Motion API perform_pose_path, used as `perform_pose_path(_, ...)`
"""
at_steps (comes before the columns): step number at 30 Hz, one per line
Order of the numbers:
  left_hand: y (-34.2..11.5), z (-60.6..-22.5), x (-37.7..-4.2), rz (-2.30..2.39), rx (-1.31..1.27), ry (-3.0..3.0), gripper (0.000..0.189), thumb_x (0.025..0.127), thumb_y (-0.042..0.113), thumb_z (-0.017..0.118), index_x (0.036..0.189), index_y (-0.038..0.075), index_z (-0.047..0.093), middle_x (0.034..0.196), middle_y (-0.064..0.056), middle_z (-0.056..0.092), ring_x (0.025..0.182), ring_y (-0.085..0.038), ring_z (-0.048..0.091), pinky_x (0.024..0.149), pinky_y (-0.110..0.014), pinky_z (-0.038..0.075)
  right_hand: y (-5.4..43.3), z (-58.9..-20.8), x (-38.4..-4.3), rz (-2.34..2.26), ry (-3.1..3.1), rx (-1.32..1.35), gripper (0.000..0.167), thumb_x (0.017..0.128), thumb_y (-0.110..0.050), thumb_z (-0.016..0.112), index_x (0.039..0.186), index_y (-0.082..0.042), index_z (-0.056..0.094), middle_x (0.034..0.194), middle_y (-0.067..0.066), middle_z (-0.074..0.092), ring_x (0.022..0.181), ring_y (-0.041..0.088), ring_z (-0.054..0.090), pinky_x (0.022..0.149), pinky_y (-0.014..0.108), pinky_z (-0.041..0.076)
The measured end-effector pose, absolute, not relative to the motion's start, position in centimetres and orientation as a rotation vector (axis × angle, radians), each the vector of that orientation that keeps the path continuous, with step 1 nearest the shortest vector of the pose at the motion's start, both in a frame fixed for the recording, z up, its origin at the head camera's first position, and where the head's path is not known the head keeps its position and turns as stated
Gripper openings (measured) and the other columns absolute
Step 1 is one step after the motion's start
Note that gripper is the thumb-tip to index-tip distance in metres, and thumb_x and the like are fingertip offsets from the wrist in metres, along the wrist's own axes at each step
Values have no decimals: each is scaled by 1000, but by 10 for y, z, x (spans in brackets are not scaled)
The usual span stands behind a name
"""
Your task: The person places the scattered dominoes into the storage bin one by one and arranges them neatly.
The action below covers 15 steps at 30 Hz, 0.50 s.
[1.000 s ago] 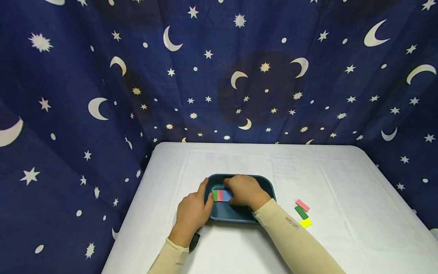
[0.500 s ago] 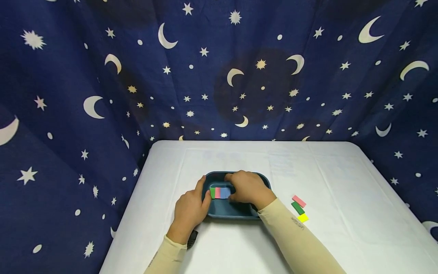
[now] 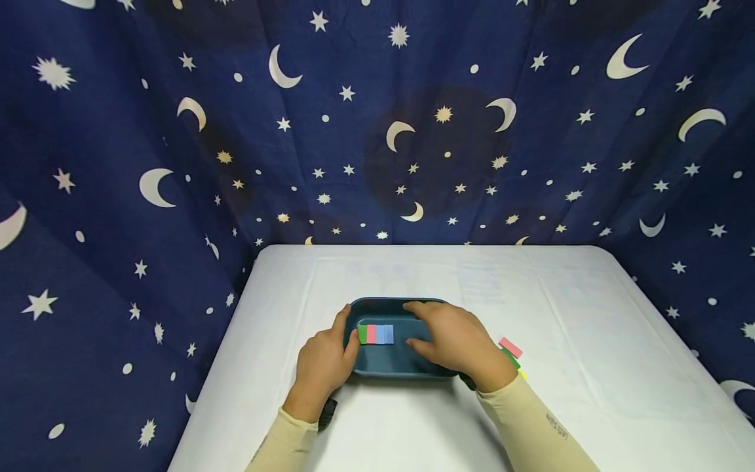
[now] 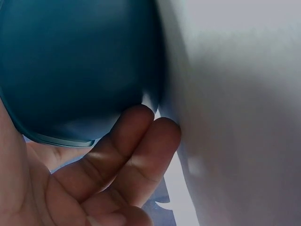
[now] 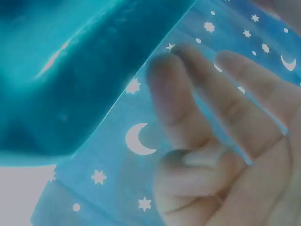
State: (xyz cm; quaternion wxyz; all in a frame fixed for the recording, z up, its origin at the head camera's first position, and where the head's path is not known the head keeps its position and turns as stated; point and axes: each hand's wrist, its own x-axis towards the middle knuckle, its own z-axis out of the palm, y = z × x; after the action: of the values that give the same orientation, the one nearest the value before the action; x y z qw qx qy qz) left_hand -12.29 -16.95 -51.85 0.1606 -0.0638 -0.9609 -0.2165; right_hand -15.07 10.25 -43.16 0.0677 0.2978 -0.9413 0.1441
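Observation:
A dark teal tray (image 3: pixel 389 364) stands on the white table in the head view. Flat blocks lie side by side in its left part: a green block (image 3: pixel 362 334), a pink block (image 3: pixel 371 334) and two blue blocks (image 3: pixel 385 334). My left hand (image 3: pixel 321 364) holds the tray's left end, thumb over the rim near the green block. The left wrist view shows its other fingers against the tray's outer wall (image 4: pixel 80 61). My right hand (image 3: pixel 457 337) hovers over the tray's right part, thumb and fingers spread, nothing between them. Its fingers look loosely bent in the right wrist view.
Loose blocks lie on the table right of the tray, beside my right wrist: a pink one (image 3: pixel 510 347), a green one (image 3: pixel 512 358) and a yellow one (image 3: pixel 522 374), the last two partly covered. A blue curtain (image 3: pixel 366 131) with moons and stars hangs behind the table (image 3: pixel 590 314).
My right hand has moved right, away from the row of blocks, and its thumb and fingers have spread. The blue blocks now show fully. My left hand has stayed on the tray.

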Motion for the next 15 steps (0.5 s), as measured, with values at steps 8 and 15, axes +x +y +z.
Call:
perform_pose_path(8,-170,-516,-122,-641,-182,-2728,58,106,40,58,158,17,50,56,1,50,45,-15,48,41,-34,36,133,-431,-131,537,-2632,899,59,90,-41,82,141,-17,67,125,-2,73,111,18,71,87,45,58)
perform_pose_path(15,-169,-519,-123,-626,-204,-2716,58,106,40,58,158,17,49,56,0,51,45,-15,48,41,-34,36,162,-445,-109,590,-2609,767,64,85,-50,85,139,-20,68,122,-6,73,88,11,68,70,35,55)
